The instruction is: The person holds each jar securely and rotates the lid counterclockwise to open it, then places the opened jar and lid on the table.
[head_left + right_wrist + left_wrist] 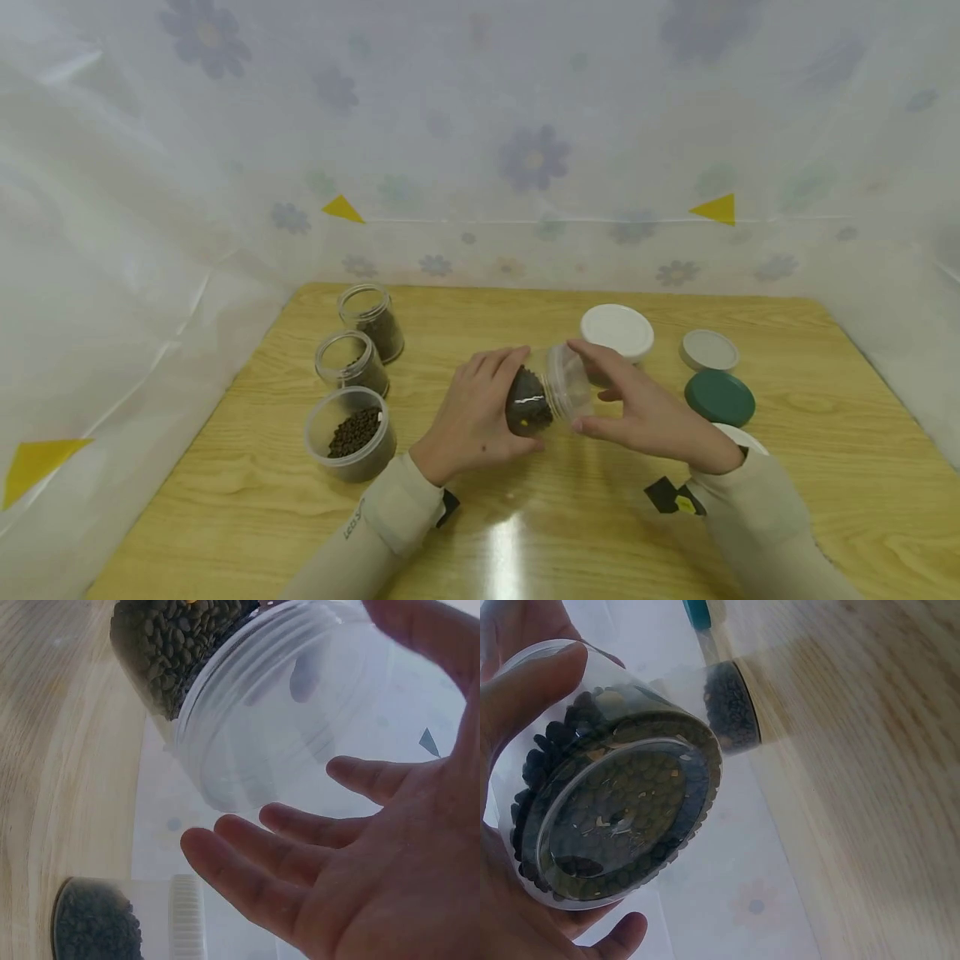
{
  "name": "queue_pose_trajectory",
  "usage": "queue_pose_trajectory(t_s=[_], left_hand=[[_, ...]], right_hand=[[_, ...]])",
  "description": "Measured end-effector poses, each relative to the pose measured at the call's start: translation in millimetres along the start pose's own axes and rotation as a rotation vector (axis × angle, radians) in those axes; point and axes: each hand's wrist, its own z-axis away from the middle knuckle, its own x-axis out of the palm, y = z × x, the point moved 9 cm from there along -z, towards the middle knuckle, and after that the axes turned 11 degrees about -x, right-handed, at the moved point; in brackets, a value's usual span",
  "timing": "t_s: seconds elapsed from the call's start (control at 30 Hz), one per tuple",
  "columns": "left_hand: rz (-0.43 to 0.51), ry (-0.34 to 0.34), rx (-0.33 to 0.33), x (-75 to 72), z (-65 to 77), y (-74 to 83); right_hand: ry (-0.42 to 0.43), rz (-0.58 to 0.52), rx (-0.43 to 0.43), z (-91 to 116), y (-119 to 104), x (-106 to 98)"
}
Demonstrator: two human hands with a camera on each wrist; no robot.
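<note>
My left hand (480,408) grips a clear jar (528,406) of dark, flat seeds, tilted on its side above the table. In the left wrist view the jar's round base (622,810) faces the camera, with the thumb over its wall. The jar's clear, ridged end (262,720) points toward my right hand (637,408); whether it is a lid or a bare rim, I cannot tell. Around that end the right thumb and fingers are spread, and in the right wrist view the fingers (277,862) look fairly straight. Any contact there is unclear.
At left stand three open containers: a far jar (382,332), a middle jar (367,375) and a tub of brown beans (367,467). A white-lidded jar (617,329) stands behind the right hand. A grey lid (709,350), green lid (720,397) and white lid (742,437) lie right.
</note>
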Motion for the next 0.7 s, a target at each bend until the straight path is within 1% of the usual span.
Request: queue_pose_trajectory(t_s=[0.13, 0.2, 0.3, 0.4, 0.5, 0.6, 0.7], left_hand=[[0.010, 0.005, -0.004, -2.2, -0.3, 0.4], [0.007, 0.007, -0.006, -3.3, -0.4, 0.6], [-0.006, 0.016, -0.002, -4.6, -0.4, 0.7], [-0.016, 0.022, 0.003, -4.7, -0.5, 1.0], [-0.029, 0.022, 0.010, -3.6, 0.1, 2.0], [-0.032, 0.018, 0.013, -2.6, 0.8, 3.5], [-0.039, 0.019, 0.021, -2.4, 1.3, 5.6]], right_hand=[[0.011, 0.000, 0.009, -0.4, 0.0, -2.9], [0.016, -0.016, 0.036, -0.1, -0.5, -5.2], [0.030, -0.036, 0.118, 0.0, 1.5, -9.1], [0.033, -0.058, 0.233, 0.3, 7.8, -9.4], [0.006, -0.073, 0.333, 1.1, 13.3, -6.2], [-0.031, -0.082, 0.409, 3.0, 16.8, -2.9], [-0.059, -0.081, 0.462, 4.9, 19.0, -1.1]])
